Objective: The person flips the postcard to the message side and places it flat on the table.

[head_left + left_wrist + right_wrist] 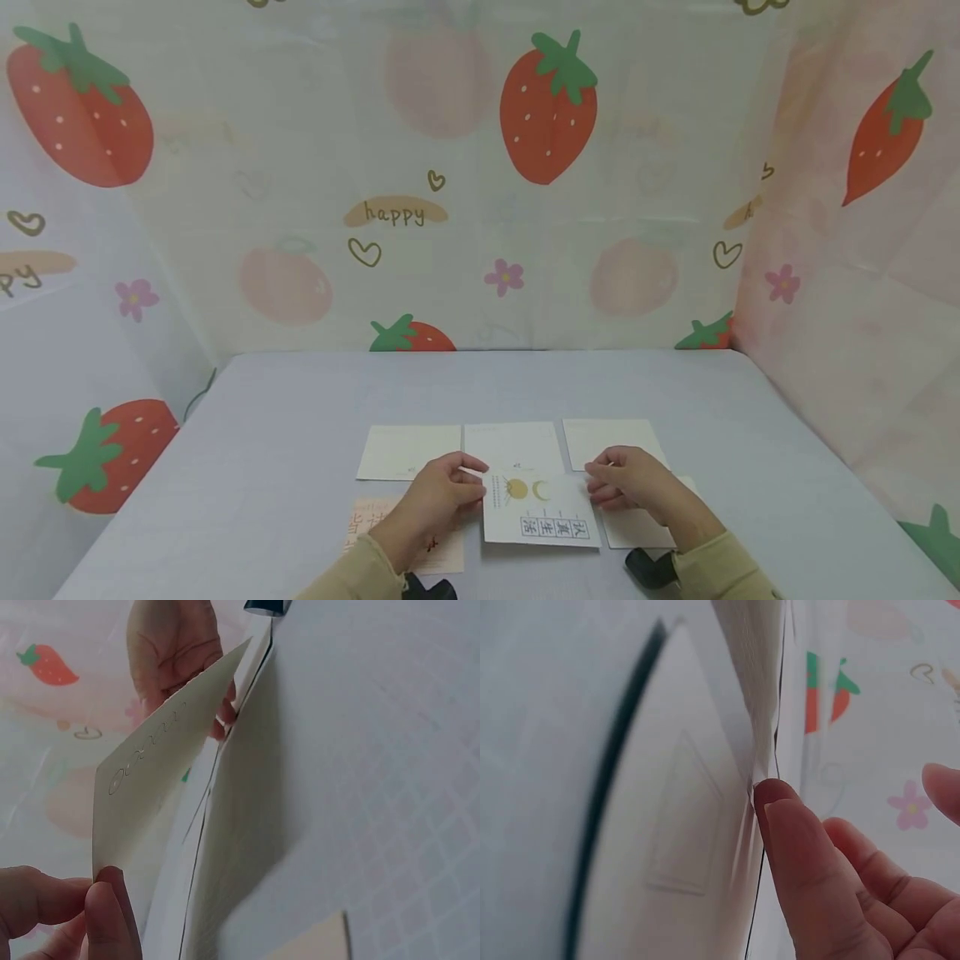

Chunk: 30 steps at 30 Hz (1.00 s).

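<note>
A white card (540, 508) with a yellow sun, a crescent moon and boxed characters is held tilted up in front of me. My left hand (448, 492) pinches it at the left edge; the left wrist view shows that corner between thumb and finger, and a looping line on the card's pale face (154, 765). At the right edge, my right hand (633, 483) has its fingertips against the card. In the right wrist view, fingers (810, 855) touch near an edge, while another finger stands apart.
Three pale cards, left (408, 454), middle (512, 442) and right (611, 442), lie in a row behind. A card with orange writing (367, 518) is partly under my left hand, and another pale card (637, 532) under my right. A strawberry-print curtain (450, 167) surrounds the table (225, 467).
</note>
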Each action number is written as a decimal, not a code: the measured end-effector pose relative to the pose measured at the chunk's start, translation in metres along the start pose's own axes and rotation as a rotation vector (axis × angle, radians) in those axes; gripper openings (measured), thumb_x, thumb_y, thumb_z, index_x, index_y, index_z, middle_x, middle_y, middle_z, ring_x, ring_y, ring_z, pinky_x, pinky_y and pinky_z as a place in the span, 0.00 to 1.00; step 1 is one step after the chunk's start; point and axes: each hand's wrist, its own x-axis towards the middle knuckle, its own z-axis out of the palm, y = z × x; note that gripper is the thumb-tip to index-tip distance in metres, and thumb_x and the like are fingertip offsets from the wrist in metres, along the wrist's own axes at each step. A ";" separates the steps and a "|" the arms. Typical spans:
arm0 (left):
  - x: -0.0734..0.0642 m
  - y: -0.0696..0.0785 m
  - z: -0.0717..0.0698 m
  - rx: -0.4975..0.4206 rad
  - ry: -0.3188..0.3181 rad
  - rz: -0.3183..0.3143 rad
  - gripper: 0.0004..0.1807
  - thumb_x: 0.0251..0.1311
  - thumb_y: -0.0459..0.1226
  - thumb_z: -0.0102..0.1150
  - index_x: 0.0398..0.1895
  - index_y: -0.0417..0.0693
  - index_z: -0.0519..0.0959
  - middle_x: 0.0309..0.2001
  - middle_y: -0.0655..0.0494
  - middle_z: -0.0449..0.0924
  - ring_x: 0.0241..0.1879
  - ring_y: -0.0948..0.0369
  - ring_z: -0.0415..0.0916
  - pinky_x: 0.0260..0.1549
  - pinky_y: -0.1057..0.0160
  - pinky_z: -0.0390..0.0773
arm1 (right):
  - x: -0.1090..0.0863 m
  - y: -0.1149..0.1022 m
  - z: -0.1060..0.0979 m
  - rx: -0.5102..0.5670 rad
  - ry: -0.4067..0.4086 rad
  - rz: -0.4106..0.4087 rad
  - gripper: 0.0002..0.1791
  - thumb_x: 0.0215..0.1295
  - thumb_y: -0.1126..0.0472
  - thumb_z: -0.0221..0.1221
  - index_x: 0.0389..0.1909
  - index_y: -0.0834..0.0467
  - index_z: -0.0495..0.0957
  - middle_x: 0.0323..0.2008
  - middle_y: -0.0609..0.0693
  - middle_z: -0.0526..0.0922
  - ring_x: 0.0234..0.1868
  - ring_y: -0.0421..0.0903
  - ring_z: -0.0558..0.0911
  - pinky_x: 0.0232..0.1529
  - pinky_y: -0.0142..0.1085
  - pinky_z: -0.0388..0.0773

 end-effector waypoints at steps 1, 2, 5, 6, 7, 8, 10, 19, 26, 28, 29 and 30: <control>0.000 0.001 -0.001 0.012 0.004 0.008 0.16 0.52 0.28 0.59 0.46 0.40 0.74 0.31 0.51 0.79 0.30 0.62 0.77 0.33 0.64 0.79 | 0.000 0.000 0.000 0.001 0.001 0.000 0.10 0.63 0.59 0.55 0.35 0.64 0.75 0.28 0.53 0.81 0.28 0.46 0.82 0.30 0.37 0.80; -0.001 0.003 -0.002 0.023 0.007 0.016 0.16 0.53 0.28 0.59 0.47 0.39 0.74 0.31 0.52 0.79 0.30 0.62 0.77 0.33 0.64 0.79 | 0.001 0.001 0.000 0.002 0.001 0.000 0.10 0.63 0.59 0.55 0.35 0.63 0.75 0.28 0.52 0.81 0.28 0.46 0.82 0.30 0.37 0.80; -0.002 0.007 -0.005 0.027 0.010 0.026 0.17 0.53 0.28 0.59 0.48 0.40 0.74 0.32 0.52 0.79 0.31 0.62 0.77 0.34 0.62 0.80 | 0.001 0.000 0.000 0.003 0.005 0.002 0.10 0.63 0.59 0.55 0.36 0.63 0.75 0.28 0.52 0.81 0.28 0.45 0.82 0.30 0.37 0.80; -0.002 0.007 -0.006 0.025 0.010 0.029 0.17 0.54 0.28 0.59 0.48 0.40 0.74 0.32 0.52 0.79 0.31 0.62 0.77 0.35 0.61 0.80 | 0.001 -0.001 0.001 0.003 0.005 0.003 0.10 0.63 0.58 0.55 0.36 0.63 0.75 0.28 0.52 0.81 0.28 0.45 0.82 0.30 0.37 0.80; -0.002 0.008 -0.007 0.020 0.009 0.030 0.17 0.54 0.29 0.59 0.48 0.40 0.74 0.32 0.52 0.79 0.31 0.61 0.77 0.35 0.61 0.80 | 0.000 -0.001 0.001 0.006 0.005 0.004 0.10 0.63 0.58 0.55 0.36 0.63 0.75 0.28 0.52 0.81 0.28 0.45 0.82 0.30 0.37 0.80; -0.002 0.009 -0.008 0.013 0.008 0.032 0.17 0.54 0.29 0.59 0.48 0.40 0.74 0.32 0.52 0.78 0.32 0.61 0.77 0.35 0.61 0.80 | 0.000 -0.002 0.001 0.007 0.001 0.002 0.11 0.63 0.58 0.55 0.36 0.63 0.75 0.28 0.52 0.81 0.28 0.45 0.82 0.30 0.37 0.80; -0.001 0.009 -0.010 -0.008 0.006 0.032 0.17 0.54 0.29 0.59 0.49 0.40 0.74 0.33 0.52 0.78 0.32 0.61 0.77 0.36 0.62 0.80 | -0.001 -0.003 0.003 0.010 -0.007 -0.002 0.11 0.63 0.58 0.55 0.37 0.63 0.75 0.28 0.52 0.81 0.28 0.45 0.81 0.31 0.37 0.80; 0.000 0.010 -0.012 -0.053 0.007 0.034 0.18 0.54 0.28 0.58 0.50 0.39 0.73 0.33 0.50 0.78 0.33 0.61 0.77 0.36 0.63 0.79 | -0.001 -0.006 0.009 -0.026 -0.027 -0.036 0.11 0.59 0.59 0.59 0.38 0.64 0.77 0.27 0.51 0.81 0.28 0.45 0.80 0.31 0.37 0.80; 0.000 0.013 -0.011 -0.052 0.022 0.042 0.21 0.55 0.29 0.58 0.53 0.40 0.70 0.32 0.51 0.77 0.32 0.61 0.77 0.36 0.62 0.79 | -0.001 -0.004 0.010 0.022 -0.048 -0.077 0.12 0.55 0.66 0.60 0.40 0.65 0.74 0.26 0.53 0.79 0.26 0.46 0.80 0.29 0.38 0.80; -0.001 0.013 -0.011 -0.045 0.030 0.044 0.23 0.55 0.30 0.58 0.56 0.42 0.68 0.33 0.51 0.77 0.32 0.60 0.77 0.35 0.62 0.80 | -0.001 -0.003 0.009 0.034 -0.059 -0.087 0.12 0.55 0.67 0.59 0.40 0.65 0.73 0.25 0.53 0.79 0.25 0.46 0.80 0.29 0.39 0.80; -0.001 0.014 -0.011 -0.043 0.034 0.043 0.25 0.55 0.30 0.58 0.57 0.42 0.67 0.33 0.50 0.77 0.32 0.60 0.77 0.35 0.62 0.80 | -0.001 -0.004 0.009 0.038 -0.062 -0.091 0.11 0.56 0.67 0.59 0.40 0.65 0.73 0.25 0.53 0.79 0.25 0.46 0.80 0.29 0.39 0.80; -0.002 0.014 -0.011 -0.041 0.038 0.041 0.26 0.55 0.30 0.58 0.58 0.43 0.66 0.34 0.50 0.77 0.32 0.60 0.77 0.35 0.62 0.80 | -0.001 -0.004 0.009 0.039 -0.063 -0.093 0.11 0.56 0.68 0.59 0.40 0.65 0.73 0.25 0.53 0.79 0.25 0.47 0.80 0.29 0.39 0.80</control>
